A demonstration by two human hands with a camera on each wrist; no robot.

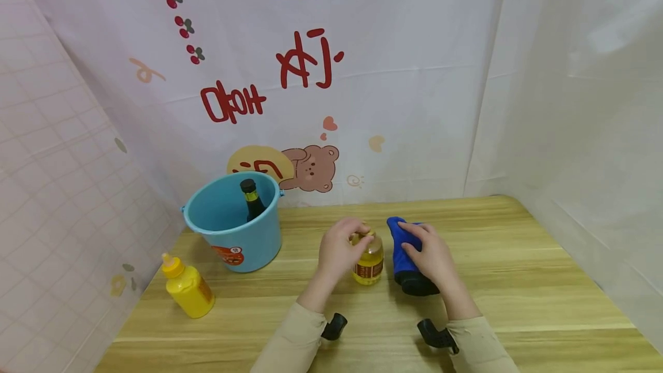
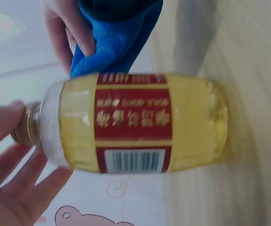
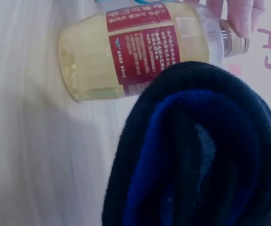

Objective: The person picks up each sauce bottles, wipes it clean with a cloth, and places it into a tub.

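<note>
Curtained off here, home or studio too hard to call! Printed cloth (image 1: 399, 33) hangs on three sides, creases showing, bear (image 1: 315, 170) and cherries (image 1: 183, 27) across the back; below, a wood-grain table (image 1: 523, 286) with a household bucket (image 1: 261, 246) and oil bottle (image 1: 368, 272).

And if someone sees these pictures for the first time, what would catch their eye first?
Probably the large light-blue bucket on the left of the table, with a dark bottle leaning inside. Next, perhaps, the red-labelled bottle mid-table, its cap pinched by the left hand, and just right of it the bright blue fabric held by the right hand. Behind, big red characters stand out on the white backdrop.
</note>
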